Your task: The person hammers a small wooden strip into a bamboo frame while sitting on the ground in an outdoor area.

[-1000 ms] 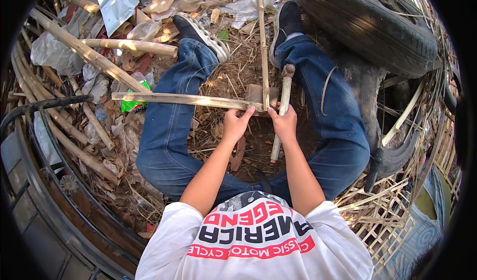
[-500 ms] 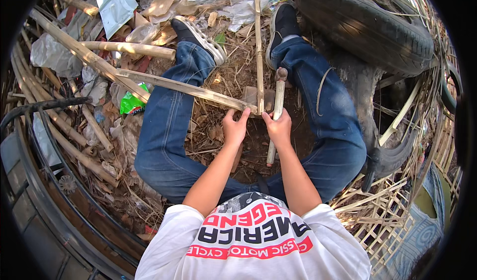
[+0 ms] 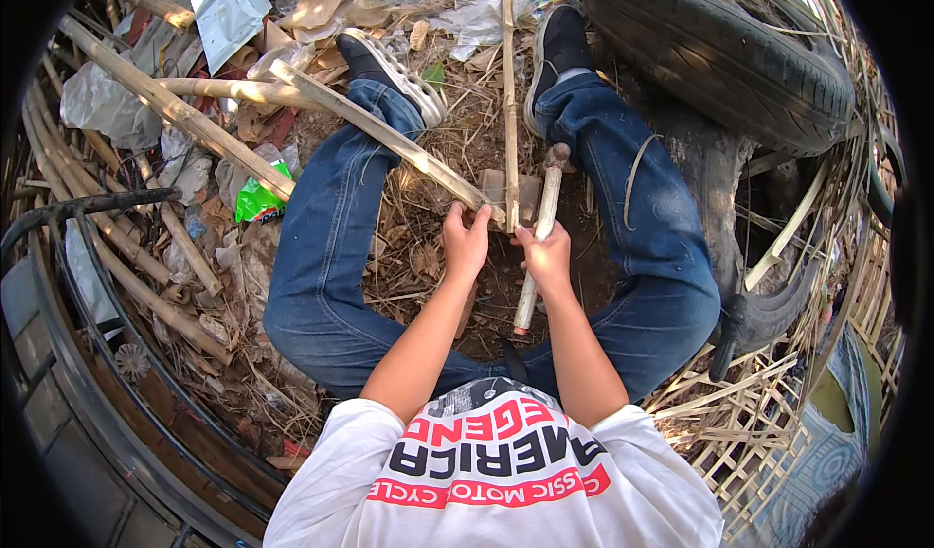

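The left hand [image 3: 465,242] is closed to a pinch, thumb and fingers on the near end of a slat [image 3: 384,138], which slants ahead and leftward from that hand, over the left leg [image 3: 316,247]. Just to its right, the right hand [image 3: 545,256] is curled around the pale handle of a hammer [image 3: 548,203]; the hammer's head lies ahead of that hand and the handle's butt sticks out behind it. Between the two hands is the near end of a stick [image 3: 510,101], which runs straight ahead of them; the right fingertips are close to it, though I cannot tell whether they grip it. Just ahead of the hands, a block [image 3: 530,193] sits low by the stick. Right of the right hand is the right leg [image 3: 652,227], with a tyre [image 3: 720,62] farther ahead. Well left of the left hand are a green wrapper [image 3: 263,196] and a long pole [image 3: 175,106].
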{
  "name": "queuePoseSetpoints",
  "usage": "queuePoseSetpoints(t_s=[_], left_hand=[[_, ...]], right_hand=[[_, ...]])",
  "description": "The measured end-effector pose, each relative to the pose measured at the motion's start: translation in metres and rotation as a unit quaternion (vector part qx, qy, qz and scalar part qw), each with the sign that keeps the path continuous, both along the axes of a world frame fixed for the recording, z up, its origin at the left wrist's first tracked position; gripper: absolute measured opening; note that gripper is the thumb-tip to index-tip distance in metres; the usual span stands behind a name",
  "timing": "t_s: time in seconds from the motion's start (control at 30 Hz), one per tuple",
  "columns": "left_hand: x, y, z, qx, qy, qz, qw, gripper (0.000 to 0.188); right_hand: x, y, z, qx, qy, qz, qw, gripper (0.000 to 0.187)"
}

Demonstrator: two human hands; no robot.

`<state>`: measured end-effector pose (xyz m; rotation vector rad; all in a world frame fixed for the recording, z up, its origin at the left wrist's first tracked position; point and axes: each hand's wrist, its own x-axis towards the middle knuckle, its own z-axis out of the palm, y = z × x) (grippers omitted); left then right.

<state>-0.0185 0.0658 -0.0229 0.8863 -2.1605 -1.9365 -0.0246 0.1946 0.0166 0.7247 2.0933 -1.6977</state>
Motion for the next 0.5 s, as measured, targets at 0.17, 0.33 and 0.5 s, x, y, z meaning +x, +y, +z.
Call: queuePoseSetpoints(t_s=[0.17,0.33,0.5], left_hand=[[-0.006,-0.011,0.006,-0.026,-0.031,-0.041,0.998,0.025],[-0.017,-0.008,0.014,-0.058,-0.001,-0.068,0.996,0.029],[-0.019,-0.001,0.013,0.021,-0.012,-0.030,0.999,0.018]], right_hand=[[-0.002,-0.003,0.003,0.000,0.009,-0.009,1.000,0.026],[0.001,-0.006,-0.011,-0.003,0.054,-0.032,0.998,0.024],[0.004,-0.008,-0.012,-0.029,-0.003,-0.025,0.999,0.024]])
